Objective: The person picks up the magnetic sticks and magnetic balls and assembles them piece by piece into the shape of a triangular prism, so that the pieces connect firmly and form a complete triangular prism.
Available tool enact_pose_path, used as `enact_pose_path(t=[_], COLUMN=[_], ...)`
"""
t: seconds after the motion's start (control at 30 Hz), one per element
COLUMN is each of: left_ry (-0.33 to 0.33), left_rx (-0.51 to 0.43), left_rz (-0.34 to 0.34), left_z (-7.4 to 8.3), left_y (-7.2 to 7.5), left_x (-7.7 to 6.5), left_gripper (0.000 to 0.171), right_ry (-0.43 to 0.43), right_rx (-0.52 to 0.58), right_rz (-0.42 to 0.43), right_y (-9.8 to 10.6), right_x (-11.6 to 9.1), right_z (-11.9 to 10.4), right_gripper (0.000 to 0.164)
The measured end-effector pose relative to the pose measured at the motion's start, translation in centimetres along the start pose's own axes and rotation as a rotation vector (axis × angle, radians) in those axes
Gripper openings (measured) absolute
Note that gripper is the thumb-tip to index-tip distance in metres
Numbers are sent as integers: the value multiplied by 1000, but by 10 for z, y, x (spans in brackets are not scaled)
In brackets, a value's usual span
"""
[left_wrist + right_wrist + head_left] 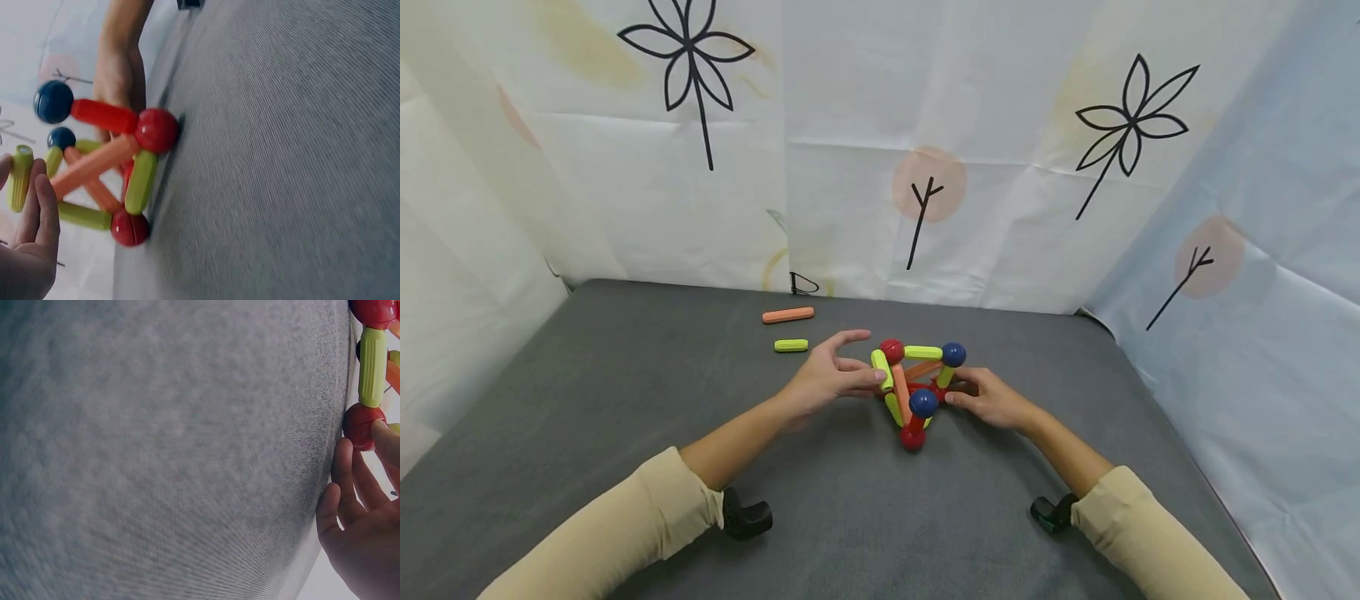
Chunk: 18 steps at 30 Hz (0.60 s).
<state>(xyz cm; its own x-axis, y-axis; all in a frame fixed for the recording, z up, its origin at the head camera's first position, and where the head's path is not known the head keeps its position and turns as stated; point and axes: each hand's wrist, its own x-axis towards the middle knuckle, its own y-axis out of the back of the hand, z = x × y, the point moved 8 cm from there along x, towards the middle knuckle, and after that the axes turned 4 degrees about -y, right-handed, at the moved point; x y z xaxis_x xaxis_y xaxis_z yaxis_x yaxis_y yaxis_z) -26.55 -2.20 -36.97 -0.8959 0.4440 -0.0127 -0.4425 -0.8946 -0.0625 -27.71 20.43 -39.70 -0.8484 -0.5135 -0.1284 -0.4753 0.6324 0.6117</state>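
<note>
A frame of magnetic rods and balls point(901, 392) stands on the grey cloth, with red balls at its base, blue balls on top and yellow-green, orange and red rods between. My left hand point(827, 375) pinches a loose-ended yellow-green rod point(20, 181) between thumb and fingers, beside the upper red ball point(892, 351). On the other side, my right hand point(992, 398) grips a red ball point(362, 425) low on the frame, thumb on the near face and fingers close to the cloth. A yellow-green rod point(372, 369) joins that ball to another red one.
An orange rod point(787, 315) and a shorter yellow-green rod point(791, 345) lie loose on the grey table point(647, 367), behind the left hand. White printed curtains point(850, 167) hang along the back and sides. A dark device sits at each wrist.
</note>
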Motion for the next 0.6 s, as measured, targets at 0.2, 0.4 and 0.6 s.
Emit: enact_pose_path(t=[0.2,0.4,0.6], left_ry=[18,38,71], left_rx=[-14,-48,-93], left_rz=[-4,37,89], left_z=[-4,-7,-10], left_y=[-17,-27,-32], left_x=[5,8,10], left_gripper=[70,70,71], right_ry=[15,5,5], right_rx=[6,9,8], right_rz=[-3,4,1], right_y=[0,0,0], right_x=[-1,-1,0], right_z=[-1,0,2], right_gripper=[36,38,38])
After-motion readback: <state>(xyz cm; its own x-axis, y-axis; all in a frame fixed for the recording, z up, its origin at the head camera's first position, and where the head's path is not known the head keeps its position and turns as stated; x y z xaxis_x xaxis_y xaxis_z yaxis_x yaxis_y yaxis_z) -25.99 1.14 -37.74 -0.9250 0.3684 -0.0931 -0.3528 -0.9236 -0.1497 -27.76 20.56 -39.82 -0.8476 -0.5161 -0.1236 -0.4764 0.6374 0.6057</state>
